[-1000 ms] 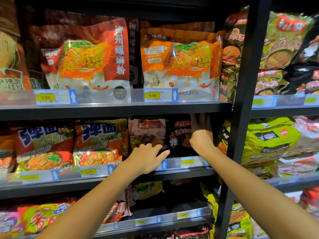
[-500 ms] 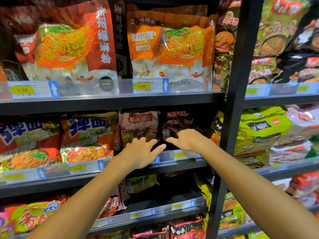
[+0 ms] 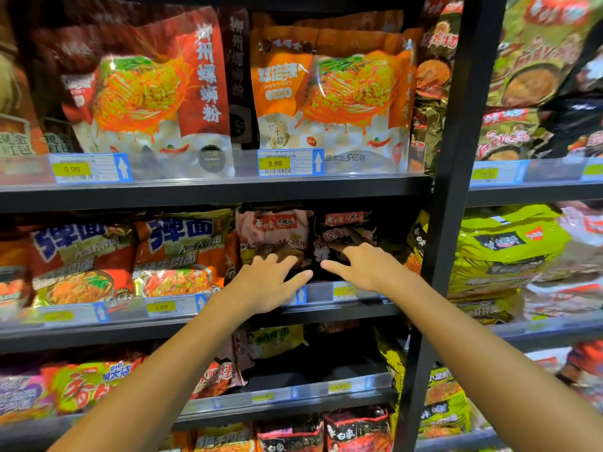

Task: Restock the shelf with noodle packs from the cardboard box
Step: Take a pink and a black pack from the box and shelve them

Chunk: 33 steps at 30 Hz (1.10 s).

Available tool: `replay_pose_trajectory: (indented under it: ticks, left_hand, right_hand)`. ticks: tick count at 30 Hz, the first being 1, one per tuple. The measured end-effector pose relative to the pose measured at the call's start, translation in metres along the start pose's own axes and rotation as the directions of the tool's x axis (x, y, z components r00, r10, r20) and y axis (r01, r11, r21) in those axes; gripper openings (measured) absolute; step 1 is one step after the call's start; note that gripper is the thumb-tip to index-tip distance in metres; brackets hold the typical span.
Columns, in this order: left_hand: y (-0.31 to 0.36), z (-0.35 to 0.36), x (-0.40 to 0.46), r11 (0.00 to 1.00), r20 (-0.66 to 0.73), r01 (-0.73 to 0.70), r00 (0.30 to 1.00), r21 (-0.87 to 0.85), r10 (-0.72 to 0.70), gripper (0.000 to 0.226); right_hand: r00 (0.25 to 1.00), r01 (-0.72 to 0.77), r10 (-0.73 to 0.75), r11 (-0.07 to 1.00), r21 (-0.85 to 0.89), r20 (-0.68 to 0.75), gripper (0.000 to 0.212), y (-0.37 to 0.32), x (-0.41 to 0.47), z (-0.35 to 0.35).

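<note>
On the middle shelf (image 3: 326, 313) a pink noodle pack (image 3: 274, 231) stands beside a black noodle pack (image 3: 346, 228). My left hand (image 3: 267, 283) reaches up with fingers spread against the lower front of the pink pack. My right hand (image 3: 362, 265) lies with straight fingers on the lower front of the black pack. Neither hand grips anything. The cardboard box is out of view.
Orange-and-blue noodle packs (image 3: 179, 252) fill the middle shelf to the left. Big red (image 3: 146, 89) and orange (image 3: 329, 89) pouches stand on the shelf above. A black upright post (image 3: 453, 197) divides off the right bay with green packs (image 3: 502, 249). Lower shelves hold more packs.
My right hand has come down and out from deep under the upper shelf onto the front of the black pack. My left hand stays at the pink pack.
</note>
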<state>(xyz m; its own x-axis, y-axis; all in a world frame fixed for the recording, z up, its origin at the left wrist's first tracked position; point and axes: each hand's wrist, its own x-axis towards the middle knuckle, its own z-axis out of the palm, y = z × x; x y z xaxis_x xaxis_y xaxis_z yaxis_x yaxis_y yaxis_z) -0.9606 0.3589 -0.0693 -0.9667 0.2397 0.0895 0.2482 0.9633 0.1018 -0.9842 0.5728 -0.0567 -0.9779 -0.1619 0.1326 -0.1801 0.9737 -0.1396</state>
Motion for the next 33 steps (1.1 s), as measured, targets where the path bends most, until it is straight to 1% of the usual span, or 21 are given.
replay_pose_trajectory:
  ticks: [2,4,8,11,14,17,19,21,23,26,28,30,33]
  left_hand:
    - [-0.002,0.000,-0.004,1.000,-0.029,-0.013,0.999,0.018,0.014,0.067]
    - [-0.003,0.001,-0.007,0.999,-0.064,-0.035,0.997,0.040,0.037,0.066]
    - [-0.001,0.001,-0.017,0.996,-0.107,-0.082,0.991,0.040,0.086,0.065]
    - [0.000,0.000,-0.018,0.998,-0.103,-0.058,0.993,0.031,0.061,0.065]
    - [0.007,-0.003,-0.008,0.997,-0.029,-0.055,0.998,-0.051,0.054,0.066]
    - [0.021,-0.006,0.009,0.990,0.086,-0.078,0.992,-0.119,0.089,0.069]
    - [0.030,-0.007,0.020,0.982,0.115,-0.064,0.990,-0.177,0.085,0.073]
    - [0.038,-0.006,0.031,0.979,0.153,-0.041,0.986,-0.198,0.072,0.075]
    - [0.044,-0.004,0.040,0.975,0.194,-0.011,0.979,-0.224,0.056,0.074]
    - [0.050,0.000,0.047,0.953,0.150,0.009,0.988,-0.303,0.038,0.055]
    - [0.051,-0.001,0.047,0.934,0.128,0.009,0.991,-0.358,0.039,0.052]
    - [0.048,-0.001,0.047,0.922,0.106,0.020,0.994,-0.386,0.023,0.053]
    - [0.047,-0.001,0.049,0.928,0.149,0.047,0.989,-0.369,0.009,0.071]
  right_hand:
    - [0.999,0.019,-0.019,1.000,0.015,-0.032,0.075,0.004,-0.006,0.000]
    - [0.997,0.041,-0.040,0.999,0.016,-0.062,0.076,0.007,-0.011,0.001]
    - [0.988,0.075,-0.075,0.997,-0.005,-0.134,0.073,0.012,-0.020,0.003]
    - [0.982,0.055,-0.056,0.998,-0.011,-0.183,0.070,0.013,-0.019,0.005]
    - [0.986,-0.023,0.027,0.999,0.032,-0.165,0.072,0.012,-0.014,0.006]
    - [0.989,-0.100,0.100,0.995,-0.002,-0.112,0.076,0.012,-0.009,0.005]
    - [0.990,-0.126,0.125,0.992,-0.013,-0.060,0.076,0.015,-0.007,0.006]
    - [0.990,-0.142,0.142,0.989,0.034,-0.007,0.076,0.018,-0.004,0.007]
    - [0.987,-0.162,0.157,0.980,0.117,0.044,0.073,0.020,0.000,0.005]
    - [0.988,-0.152,0.142,0.961,0.229,0.060,0.073,0.023,0.002,0.000]
    - [0.991,-0.133,0.128,0.961,0.242,0.036,0.078,0.025,0.000,-0.001]
    - [0.990,-0.144,0.143,0.972,0.186,0.022,0.082,0.026,0.000,-0.001]
    - [0.985,-0.172,0.168,0.978,0.119,0.049,0.081,0.029,0.004,0.002]
